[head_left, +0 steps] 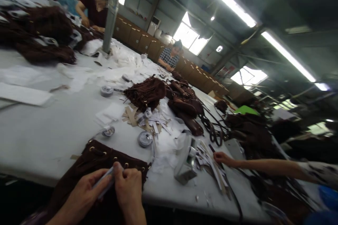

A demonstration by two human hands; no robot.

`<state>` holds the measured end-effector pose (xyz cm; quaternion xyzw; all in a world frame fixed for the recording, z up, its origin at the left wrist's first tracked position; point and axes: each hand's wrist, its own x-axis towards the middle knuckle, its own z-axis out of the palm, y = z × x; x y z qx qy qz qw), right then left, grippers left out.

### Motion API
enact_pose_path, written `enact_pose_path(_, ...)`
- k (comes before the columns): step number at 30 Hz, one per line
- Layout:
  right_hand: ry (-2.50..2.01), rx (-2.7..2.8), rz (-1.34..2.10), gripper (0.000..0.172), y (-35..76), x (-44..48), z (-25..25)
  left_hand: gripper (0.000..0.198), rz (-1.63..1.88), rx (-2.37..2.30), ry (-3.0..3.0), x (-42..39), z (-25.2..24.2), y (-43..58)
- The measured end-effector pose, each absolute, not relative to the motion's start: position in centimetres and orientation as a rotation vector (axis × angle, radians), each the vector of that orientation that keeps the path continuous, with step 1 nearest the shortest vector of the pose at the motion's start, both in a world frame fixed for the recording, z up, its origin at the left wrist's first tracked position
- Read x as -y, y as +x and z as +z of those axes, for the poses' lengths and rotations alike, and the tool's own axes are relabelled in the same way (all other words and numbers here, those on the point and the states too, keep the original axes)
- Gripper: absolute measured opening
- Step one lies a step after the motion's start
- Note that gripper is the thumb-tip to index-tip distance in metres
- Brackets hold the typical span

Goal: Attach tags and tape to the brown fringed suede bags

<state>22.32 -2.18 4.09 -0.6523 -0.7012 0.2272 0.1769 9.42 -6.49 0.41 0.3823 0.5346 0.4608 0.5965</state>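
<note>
In the head view, a dark brown bag (76, 170) with gold eyelets along its upper edge lies at the near edge of the table. Over it, my left hand (86, 191) is closed on a narrow pale grey-white strip (105, 179). My right hand (129, 188) is closed beside the strip's upper end, thumb on top near the eyelets; it appears to pinch the strip there, though the fingers hide the contact. A roll of grey tape (145, 139) and a smaller roll (108, 131) sit just beyond the bag.
The white table (66, 130) carries a fringed brown bag (148, 91), more brown bags (185, 102), paper scraps (158, 121) and a metal tape dispenser (186, 161). A co-worker's hand (224, 159) reaches in at right. Two people work farther back, near a metal post (111, 17).
</note>
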Motion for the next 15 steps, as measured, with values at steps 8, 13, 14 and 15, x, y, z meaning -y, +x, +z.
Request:
enact_pose_path(8, -1.417, 1.460, 1.403, 0.054, 23.6, 2.9, 0.8, 0.038, 0.955, -0.937, 0.339, 5.2, -1.4, 9.0)
enact_pose_path(13, -1.335, 1.378, 1.388, 0.042, 23.8, 3.2, 0.7, 0.018, 0.949, -0.853, 0.002, 5.2, -1.6, 9.0)
enact_pose_path(14, -1.343, 1.400, 1.369, 0.040, 23.8, 3.2, 0.7, 0.017, 0.962, -0.850, -0.028, 5.2, -2.1, 8.9)
enact_pose_path(15, -1.354, 1.424, 1.353, 0.039, 23.9, 3.2, 0.8, 0.017, 0.989, -0.858, -0.039, 5.3, -2.7, 8.9)
